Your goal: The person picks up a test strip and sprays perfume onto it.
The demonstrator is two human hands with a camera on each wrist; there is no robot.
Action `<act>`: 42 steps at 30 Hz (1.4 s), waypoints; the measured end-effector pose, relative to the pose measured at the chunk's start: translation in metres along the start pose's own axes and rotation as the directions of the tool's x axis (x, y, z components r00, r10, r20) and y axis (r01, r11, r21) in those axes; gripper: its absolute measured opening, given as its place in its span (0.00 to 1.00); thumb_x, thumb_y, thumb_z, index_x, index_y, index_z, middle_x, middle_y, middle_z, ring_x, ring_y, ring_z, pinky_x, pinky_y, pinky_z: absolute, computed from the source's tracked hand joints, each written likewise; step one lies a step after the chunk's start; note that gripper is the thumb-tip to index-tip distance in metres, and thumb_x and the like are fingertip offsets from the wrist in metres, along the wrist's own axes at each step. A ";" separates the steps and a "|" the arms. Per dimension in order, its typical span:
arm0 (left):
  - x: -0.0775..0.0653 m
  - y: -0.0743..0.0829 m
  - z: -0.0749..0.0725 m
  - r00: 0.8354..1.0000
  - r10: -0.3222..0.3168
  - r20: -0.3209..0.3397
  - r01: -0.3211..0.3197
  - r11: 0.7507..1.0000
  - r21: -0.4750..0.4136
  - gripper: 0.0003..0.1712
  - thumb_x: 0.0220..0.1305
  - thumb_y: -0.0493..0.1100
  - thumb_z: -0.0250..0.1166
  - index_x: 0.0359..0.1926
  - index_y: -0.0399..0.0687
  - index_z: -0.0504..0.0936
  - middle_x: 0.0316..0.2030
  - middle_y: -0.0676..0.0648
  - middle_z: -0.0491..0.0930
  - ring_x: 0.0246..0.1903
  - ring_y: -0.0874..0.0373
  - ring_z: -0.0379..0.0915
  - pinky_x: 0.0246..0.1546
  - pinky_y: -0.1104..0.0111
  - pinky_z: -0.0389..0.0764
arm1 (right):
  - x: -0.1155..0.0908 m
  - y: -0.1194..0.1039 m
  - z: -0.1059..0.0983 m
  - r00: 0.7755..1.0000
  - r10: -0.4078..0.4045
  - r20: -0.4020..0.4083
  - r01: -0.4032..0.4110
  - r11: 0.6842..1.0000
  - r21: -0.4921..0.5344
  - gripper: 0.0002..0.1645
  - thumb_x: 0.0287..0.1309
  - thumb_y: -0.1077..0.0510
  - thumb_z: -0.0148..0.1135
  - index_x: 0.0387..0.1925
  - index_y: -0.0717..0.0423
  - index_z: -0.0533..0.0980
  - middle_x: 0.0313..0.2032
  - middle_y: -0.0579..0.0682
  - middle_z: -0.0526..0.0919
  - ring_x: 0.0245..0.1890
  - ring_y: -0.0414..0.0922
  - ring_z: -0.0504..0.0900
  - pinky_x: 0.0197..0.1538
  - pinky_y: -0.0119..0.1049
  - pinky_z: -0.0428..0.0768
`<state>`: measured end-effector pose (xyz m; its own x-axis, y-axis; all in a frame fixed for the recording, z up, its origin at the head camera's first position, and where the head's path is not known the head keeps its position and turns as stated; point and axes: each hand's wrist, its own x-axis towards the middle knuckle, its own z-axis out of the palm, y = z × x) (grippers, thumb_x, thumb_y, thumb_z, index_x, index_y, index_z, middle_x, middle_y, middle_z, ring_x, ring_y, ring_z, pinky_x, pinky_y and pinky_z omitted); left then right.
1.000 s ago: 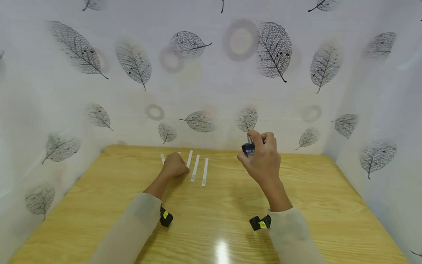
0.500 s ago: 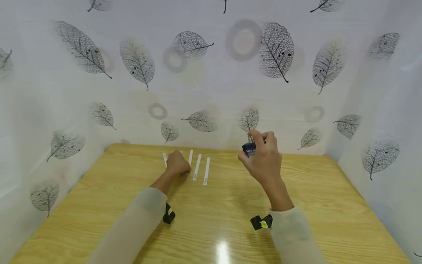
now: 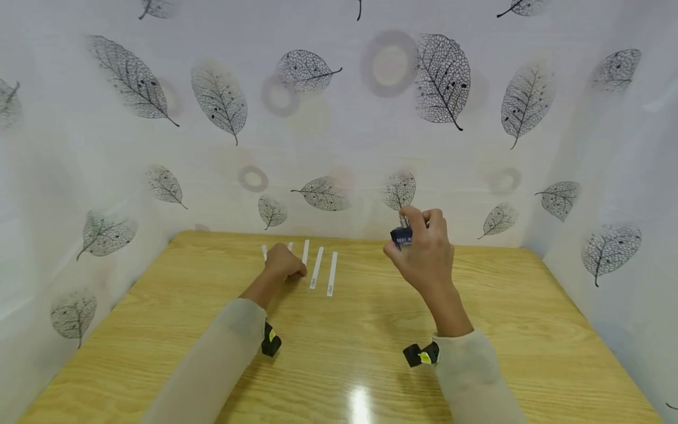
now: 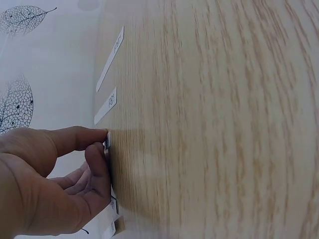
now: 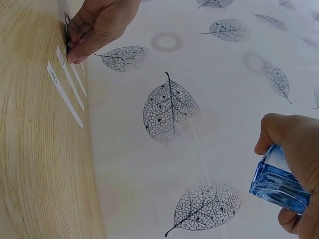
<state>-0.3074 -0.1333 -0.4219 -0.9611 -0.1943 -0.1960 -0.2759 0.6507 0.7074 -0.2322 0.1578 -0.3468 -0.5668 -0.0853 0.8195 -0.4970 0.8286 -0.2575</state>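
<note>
A pale cloth printed with skeleton leaves fills the upper half of the head view, and below it spreads a wood-grain table. Only that view takes in both cream sleeves, each with a small black wrist camera at the cuff.

The right hand, right of centre, has its fingers wrapped around a spray bottle, the forefinger up over the top, and holds it clear of the table. The left hand, left of centre, hides its own fingertips from above; the left wrist view shows them, thumb and forefinger in a narrow pinch on the end of a paper strip, the other fingers curled in.

The bottle looks dark blue from the head, with a silvery neck and pale lettering starting "SEXY"; the right wrist view, at its lower right, shows clear bright-blue glass instead. White strips fan out around the left hand, two of them fully in sight to its right, with small dark marks at their near ends, too small for me to read.
</note>
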 end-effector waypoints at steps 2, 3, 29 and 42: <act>0.000 0.001 0.000 1.000 0.002 0.005 -0.002 1.000 0.008 0.17 0.43 0.34 0.80 0.34 0.27 0.86 0.18 0.43 0.83 0.17 0.57 0.75 0.23 0.68 0.77 | 0.000 0.000 0.000 1.000 0.004 -0.001 -0.004 1.000 0.002 0.32 0.49 0.58 0.72 0.57 0.50 0.72 0.41 0.61 0.67 0.31 0.54 0.68 0.17 0.42 0.64; 0.000 0.001 0.000 1.000 0.010 0.006 -0.010 1.000 0.023 0.17 0.44 0.34 0.80 0.34 0.28 0.86 0.19 0.43 0.83 0.17 0.57 0.75 0.24 0.68 0.77 | 0.000 0.001 -0.001 1.000 0.006 -0.001 -0.006 1.000 0.003 0.32 0.49 0.58 0.72 0.57 0.50 0.72 0.41 0.61 0.67 0.31 0.54 0.68 0.17 0.42 0.64; -0.011 -0.011 -0.015 0.989 0.131 0.070 -0.135 0.989 0.060 0.10 0.46 0.34 0.81 0.32 0.37 0.91 0.39 0.40 0.89 0.37 0.49 0.85 0.40 0.63 0.85 | 0.003 0.006 -0.005 0.999 0.037 -0.012 -0.037 0.999 0.024 0.32 0.49 0.59 0.71 0.58 0.50 0.72 0.44 0.63 0.68 0.34 0.57 0.73 0.18 0.48 0.73; -0.010 -0.014 -0.014 0.986 0.133 0.098 -0.131 0.991 -0.022 0.12 0.48 0.31 0.79 0.35 0.33 0.88 0.35 0.38 0.87 0.32 0.51 0.84 0.33 0.67 0.85 | 0.004 0.008 -0.006 0.999 0.044 -0.006 -0.044 0.999 0.019 0.32 0.49 0.59 0.72 0.57 0.49 0.72 0.44 0.64 0.68 0.35 0.58 0.74 0.18 0.49 0.74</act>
<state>-0.2940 -0.1510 -0.4209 -0.9856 -0.0333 -0.1656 -0.1468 0.6540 0.7422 -0.2341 0.1675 -0.3426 -0.5839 -0.0455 0.8106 -0.4842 0.8210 -0.3027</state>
